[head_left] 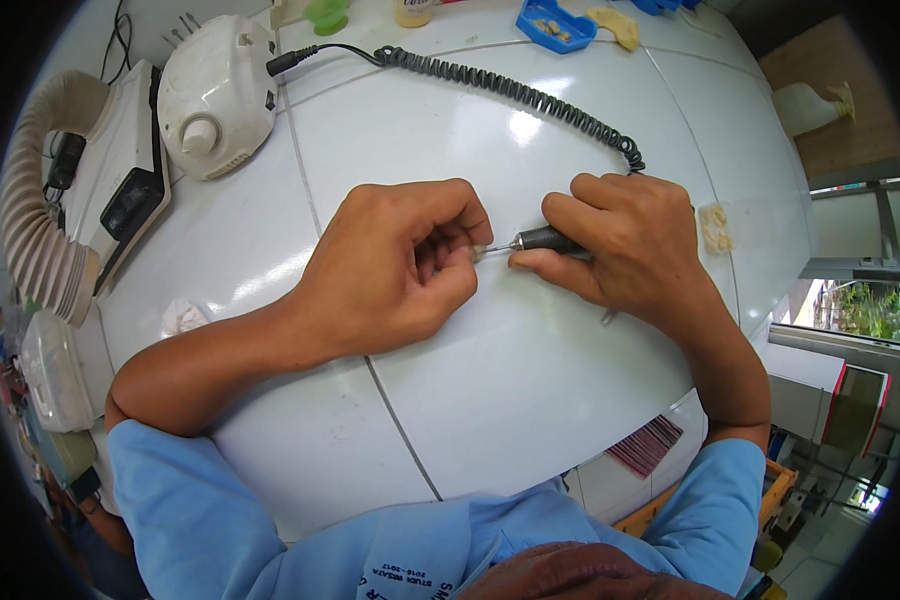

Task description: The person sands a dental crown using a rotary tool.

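Observation:
My right hand (625, 235) is closed round a black rotary handpiece (548, 240), its metal bur pointing left. The bur's tip meets a tiny pale piece (478, 252) pinched between my left hand's thumb and fingertips. My left hand (385, 265) is held just above the white tabletop (510, 400), fingers curled. Most of the pale piece is hidden by the fingers, so its exact kind cannot be made out. A black coiled cord (515, 92) leads from behind my right hand to a white control unit (210, 110).
At the left stands a white box-shaped machine (120, 185) with a ribbed hose (30, 200). Crumpled tissue (183, 316) lies by my left forearm. Far back are a green bowl (327, 15), a blue tray (560, 38) and a yellowish piece (618, 28). A small clear box (715, 230) sits right.

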Motion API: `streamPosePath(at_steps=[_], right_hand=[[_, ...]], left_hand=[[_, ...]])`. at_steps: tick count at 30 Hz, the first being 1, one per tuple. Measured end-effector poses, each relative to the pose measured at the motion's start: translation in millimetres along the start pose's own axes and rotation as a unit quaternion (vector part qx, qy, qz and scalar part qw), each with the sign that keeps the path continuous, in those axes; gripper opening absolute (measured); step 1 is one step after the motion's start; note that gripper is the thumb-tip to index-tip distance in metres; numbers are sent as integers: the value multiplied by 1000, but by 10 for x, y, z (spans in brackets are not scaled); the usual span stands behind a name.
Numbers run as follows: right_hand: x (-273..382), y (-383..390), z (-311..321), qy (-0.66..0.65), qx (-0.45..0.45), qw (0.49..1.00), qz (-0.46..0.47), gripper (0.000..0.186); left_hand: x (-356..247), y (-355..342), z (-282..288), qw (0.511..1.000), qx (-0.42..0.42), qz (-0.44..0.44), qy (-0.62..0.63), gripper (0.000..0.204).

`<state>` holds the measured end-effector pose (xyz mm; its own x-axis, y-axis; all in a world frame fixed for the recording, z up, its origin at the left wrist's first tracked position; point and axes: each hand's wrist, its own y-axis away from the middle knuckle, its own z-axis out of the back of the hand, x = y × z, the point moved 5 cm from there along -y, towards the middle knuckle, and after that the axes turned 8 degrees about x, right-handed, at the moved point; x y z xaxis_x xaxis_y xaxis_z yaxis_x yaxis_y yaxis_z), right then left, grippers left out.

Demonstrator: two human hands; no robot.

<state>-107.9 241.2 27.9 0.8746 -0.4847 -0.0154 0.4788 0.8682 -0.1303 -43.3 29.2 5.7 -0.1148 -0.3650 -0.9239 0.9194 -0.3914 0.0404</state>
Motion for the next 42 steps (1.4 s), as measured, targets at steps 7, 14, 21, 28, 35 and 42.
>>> streamPosePath(at_steps=[7,14,21,28,35,42], right_hand=[[2,-18,17,-7,-8,1000,3,52],[-2,-5,9,5,5,1000,0,52],[-84,20,-5,-18,-18,1000,4,55],[-102,-5,-7,-30,-14,999,2,57],[-105,0,-11,-30,-11,999,5,57],[-94,1,-8,-22,-10,1000,9,57]], left_hand=[[-2,2,17,1000,1,4,-7,14],[-7,-4,9,1000,4,8,-4,14],[6,-4,39,999,16,21,29,14],[26,-12,69,996,27,44,78,16],[32,-15,60,994,33,53,86,15],[34,-19,56,995,38,52,79,15]])
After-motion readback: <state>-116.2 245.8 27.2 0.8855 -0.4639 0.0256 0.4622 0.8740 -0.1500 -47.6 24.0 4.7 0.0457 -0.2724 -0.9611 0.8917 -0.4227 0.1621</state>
